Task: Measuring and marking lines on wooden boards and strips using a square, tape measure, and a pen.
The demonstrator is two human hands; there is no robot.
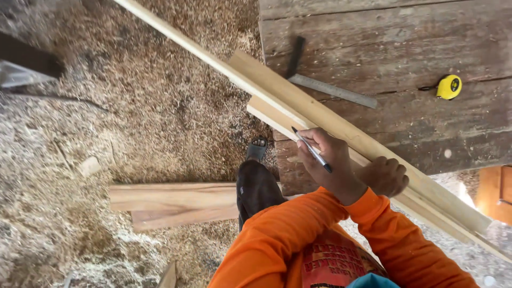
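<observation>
Overhead, left hand gripping pen, right hand on wooden strips

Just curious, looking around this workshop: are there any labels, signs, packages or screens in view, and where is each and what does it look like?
Tape measure: on the dark wooden bench, at the right; round yellow case with a small dark round label on its face.
Printed patch: on the front of the person's orange shirt, bottom centre; red panel with dark lettering.
No screens, signs or packages.

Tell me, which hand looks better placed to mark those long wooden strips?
Probably the left hand: its fingers hold the pen right over the wooden strips. The right hand grips the strips, holding no pen.
</observation>
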